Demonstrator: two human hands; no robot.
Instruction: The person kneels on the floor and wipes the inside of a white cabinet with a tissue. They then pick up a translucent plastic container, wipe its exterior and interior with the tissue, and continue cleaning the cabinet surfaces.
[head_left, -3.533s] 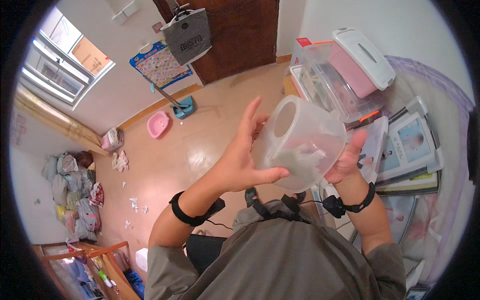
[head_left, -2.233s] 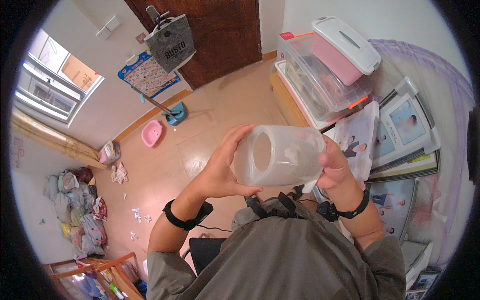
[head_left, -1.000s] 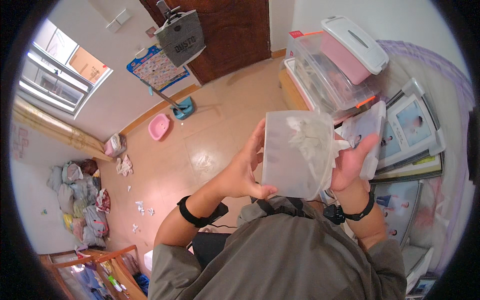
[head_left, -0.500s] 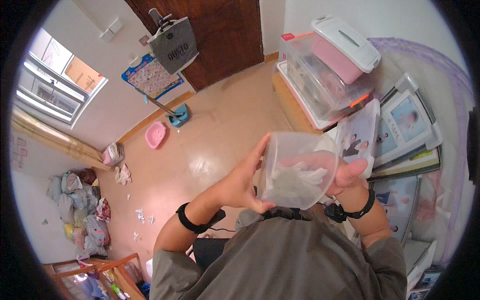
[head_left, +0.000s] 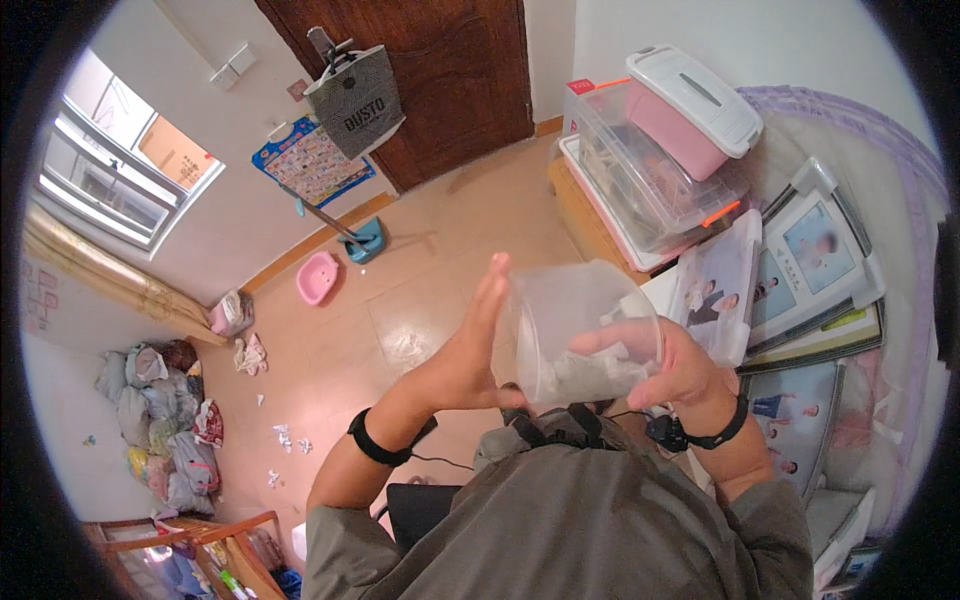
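a translucent plastic container [head_left: 545, 345], tilted on its side in front of the wearer's lap, lies between the two hands, its mouth turned toward the right. the right hand [head_left: 695, 375] is closed over the rim, its fingers inside and seen through the wall, its thumb along the near edge; a crumpled white tissue [head_left: 590, 378] sits against the lower wall by those fingers, though whether they grip it one cannot tell. the left hand [head_left: 455, 365] is spread beside the base, fingers up and thumb below; contact with the plastic is uncertain. the step in hand appears to be wiping the interior. to go on, the move would seem to call for steadying the base with the left palm while the right fingers press the tissue along the curve. beyond, on the tiled floor [head_left: 460, 270]: a pink basin [head_left: 318, 278], a blue dustpan [head_left: 366, 241] and scattered white scraps [head_left: 284, 438].
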